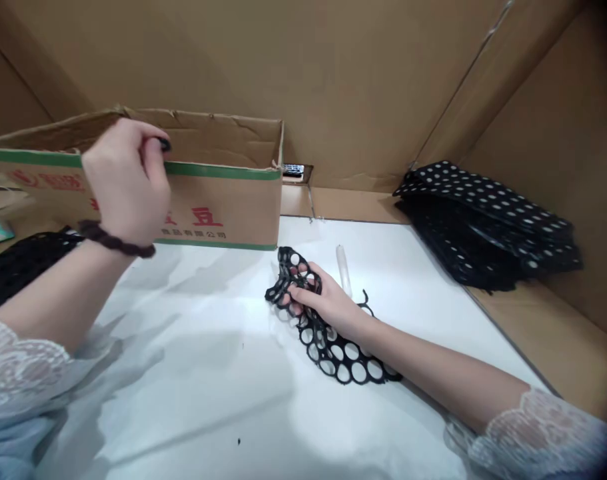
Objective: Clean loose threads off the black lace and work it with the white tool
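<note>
Cardboard walls (308, 80) are set behind a white counter (208, 373). Work seems partway along: round holes are already opened through the black mesh (356, 363), and a small black scrap (162, 143) is pinched narrowly by the left grip (128, 180) above the rim of the box (253, 210), upper left of the frame. Dotted black sheets (488, 220) are left folded at the right edge; how much remains cannot be told. At centre of the frame, the mesh is bunched within the curled right grip (328, 300); its trailing part is spread flat, limp and lacy, with one loose strand curled at its edge.
</note>
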A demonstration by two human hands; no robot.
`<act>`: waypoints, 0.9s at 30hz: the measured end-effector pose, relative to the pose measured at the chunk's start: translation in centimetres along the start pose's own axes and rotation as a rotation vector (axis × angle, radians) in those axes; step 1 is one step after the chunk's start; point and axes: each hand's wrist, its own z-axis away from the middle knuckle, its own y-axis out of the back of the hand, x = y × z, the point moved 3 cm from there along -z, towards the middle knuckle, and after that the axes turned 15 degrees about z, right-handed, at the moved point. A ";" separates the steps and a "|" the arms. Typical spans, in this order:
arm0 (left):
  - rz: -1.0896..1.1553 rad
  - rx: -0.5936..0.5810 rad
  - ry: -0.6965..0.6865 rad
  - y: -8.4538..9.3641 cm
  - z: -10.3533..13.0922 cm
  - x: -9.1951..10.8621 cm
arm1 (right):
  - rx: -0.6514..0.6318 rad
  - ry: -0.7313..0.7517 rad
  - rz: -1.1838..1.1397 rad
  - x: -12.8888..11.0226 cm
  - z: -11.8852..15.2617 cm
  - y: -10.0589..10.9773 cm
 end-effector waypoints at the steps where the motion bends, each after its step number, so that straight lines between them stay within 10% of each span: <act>1: -0.075 -0.058 -0.019 0.0 -1.0 -1.0 | 0.013 -0.014 -0.003 0.0 -0.1 0.1; 4: -0.133 -0.132 -0.062 -0.1 -1.8 -1.9 | 0.065 -0.084 -0.034 0.3 -0.3 0.2; 7: -0.114 -0.053 -0.217 -0.4 0.7 1.3 | 0.068 -0.164 -0.095 0.5 -0.4 0.2; 12: 0.082 -0.673 -0.428 -3.6 7.6 7.8 | 0.049 -0.162 -0.165 0.6 -0.5 0.1; 19: 0.428 -0.932 0.085 -5.1 9.7 7.9 | -0.058 -0.120 -0.108 0.3 -0.2 -0.1; 27: 0.519 -0.905 0.219 -5.1 9.1 7.7 | -0.062 -0.124 -0.092 0.4 -0.2 -0.2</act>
